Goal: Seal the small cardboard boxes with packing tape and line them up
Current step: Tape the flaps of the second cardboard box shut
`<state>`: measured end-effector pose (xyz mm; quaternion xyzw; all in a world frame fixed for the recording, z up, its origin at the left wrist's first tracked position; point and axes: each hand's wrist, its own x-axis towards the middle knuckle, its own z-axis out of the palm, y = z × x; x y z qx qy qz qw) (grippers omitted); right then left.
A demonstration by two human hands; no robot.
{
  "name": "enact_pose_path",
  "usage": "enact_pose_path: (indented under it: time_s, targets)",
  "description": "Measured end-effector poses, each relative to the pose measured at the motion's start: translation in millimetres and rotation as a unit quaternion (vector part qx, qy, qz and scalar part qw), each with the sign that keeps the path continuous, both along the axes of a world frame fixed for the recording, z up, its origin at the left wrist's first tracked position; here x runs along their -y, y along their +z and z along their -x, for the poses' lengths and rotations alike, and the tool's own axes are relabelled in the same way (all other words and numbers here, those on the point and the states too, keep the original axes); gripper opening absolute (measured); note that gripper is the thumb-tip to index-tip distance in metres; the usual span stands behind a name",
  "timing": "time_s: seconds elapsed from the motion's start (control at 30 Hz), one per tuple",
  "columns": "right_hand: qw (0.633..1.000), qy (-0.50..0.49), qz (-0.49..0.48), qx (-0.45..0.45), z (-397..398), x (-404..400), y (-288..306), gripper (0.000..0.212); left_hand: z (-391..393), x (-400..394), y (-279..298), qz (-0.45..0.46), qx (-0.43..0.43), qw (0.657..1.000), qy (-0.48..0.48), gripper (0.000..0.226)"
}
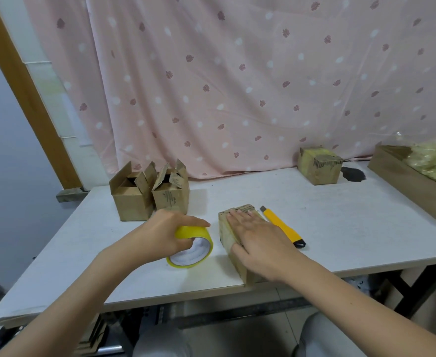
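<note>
Yellow tape roll [191, 247] gripped by left hand [165, 234], right hand [256, 238] flat on taped box [228, 242]

Both of the person's forearms are bare from the elbow down, with no sleeve in sight on either one. The left hand [164, 234] and the right hand [259, 244] wear no gloves, rings, watch or bracelet, and the nails look short and unpainted. Low in the view, light grey fabric [160, 342] covers what seem to be the knees.
</note>
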<state>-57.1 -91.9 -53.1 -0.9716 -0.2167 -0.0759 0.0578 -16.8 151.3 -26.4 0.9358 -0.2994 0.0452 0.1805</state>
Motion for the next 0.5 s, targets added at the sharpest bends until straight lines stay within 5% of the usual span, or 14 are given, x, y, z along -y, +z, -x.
enact_pose_path:
  time_s: [0.13, 0.27, 0.5]
  targets:
    - [1.0, 0.002, 0.016, -0.012, 1, -3, 3, 0.09, 6, -7, -2, -0.022, -0.008, 1.0, 0.001, 0.05]
    - [1.0, -0.007, 0.026, -0.002, 3, -4, 4, 0.067, 4, 0, -2, -0.069, -0.007, 0.998, 0.005, 0.05]
    - [0.992, -0.11, -0.029, -0.061, -3, -5, 9, 0.072, 4, 22, -14, -0.109, -0.04, 0.993, -0.004, 0.049]
